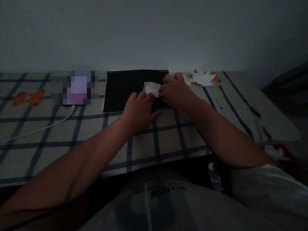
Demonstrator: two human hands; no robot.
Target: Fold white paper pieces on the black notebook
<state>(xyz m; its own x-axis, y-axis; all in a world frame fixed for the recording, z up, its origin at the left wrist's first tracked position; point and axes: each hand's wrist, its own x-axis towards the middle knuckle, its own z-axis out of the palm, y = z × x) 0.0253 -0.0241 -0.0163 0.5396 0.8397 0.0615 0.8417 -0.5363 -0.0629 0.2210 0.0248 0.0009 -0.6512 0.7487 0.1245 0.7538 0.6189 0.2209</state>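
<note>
A small piece of white paper [152, 87] lies on a black spiral-bound pad [122, 86], between my two hands. My left hand [139, 107] rests at the paper's lower left edge, its fingertips on or against it and the thumb stretched away to the right. My right hand [177, 92] has its fingers closed at the paper's right edge, which is partly hidden behind them. Dim light keeps any folds in the paper from showing clearly.
A blurred-out phone [78, 86] with a white cable [57, 123] lies to the left. Folded white paper shapes [203, 78] sit beyond my right hand. A checked cloth [154, 138] covers the table, with a wall [144, 35] behind. An orange figure [29, 98] shows at far left.
</note>
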